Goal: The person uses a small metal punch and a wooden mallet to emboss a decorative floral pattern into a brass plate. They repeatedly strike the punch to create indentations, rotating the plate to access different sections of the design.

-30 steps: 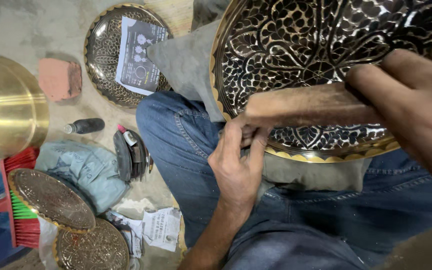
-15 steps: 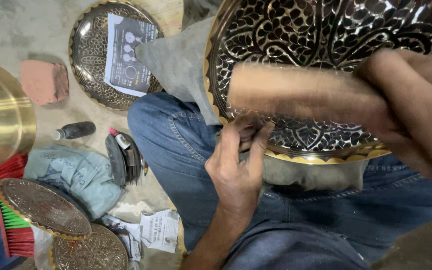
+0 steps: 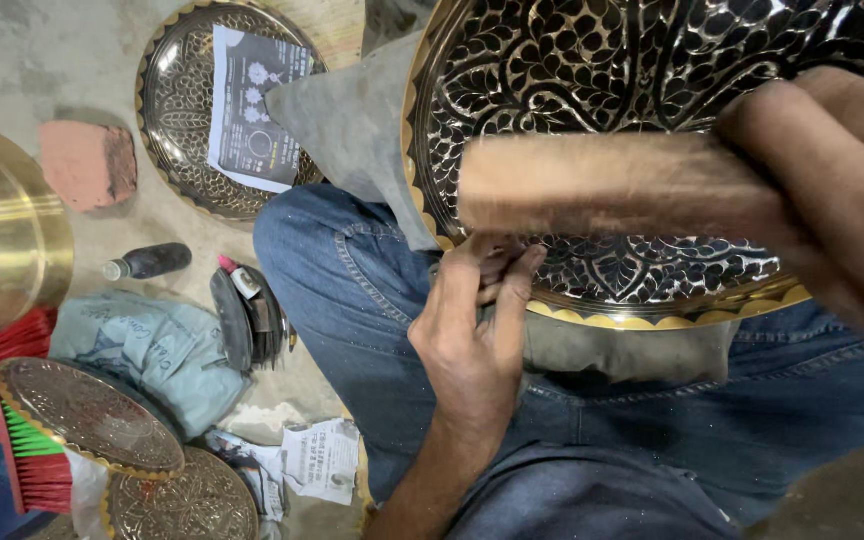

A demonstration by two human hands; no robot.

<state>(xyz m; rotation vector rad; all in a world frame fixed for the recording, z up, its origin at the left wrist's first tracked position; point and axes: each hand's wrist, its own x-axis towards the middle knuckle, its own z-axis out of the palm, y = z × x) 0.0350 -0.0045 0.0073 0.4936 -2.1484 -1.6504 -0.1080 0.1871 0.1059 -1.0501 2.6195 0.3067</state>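
The fingers [image 3: 497, 290] of the left hand [image 3: 467, 345] are pinched on the lower rim of the engraved brass tray [image 3: 592, 150], propped across the lap. A blurred wooden block [image 3: 602, 185] is gripped by the right hand [image 3: 832, 170]; surface rubbing seems underway, and a steady rim hold is called for.

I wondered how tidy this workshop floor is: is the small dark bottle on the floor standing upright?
No, the bottle lies on its side on the floor, between the brass bowl and a blue-grey cloth.
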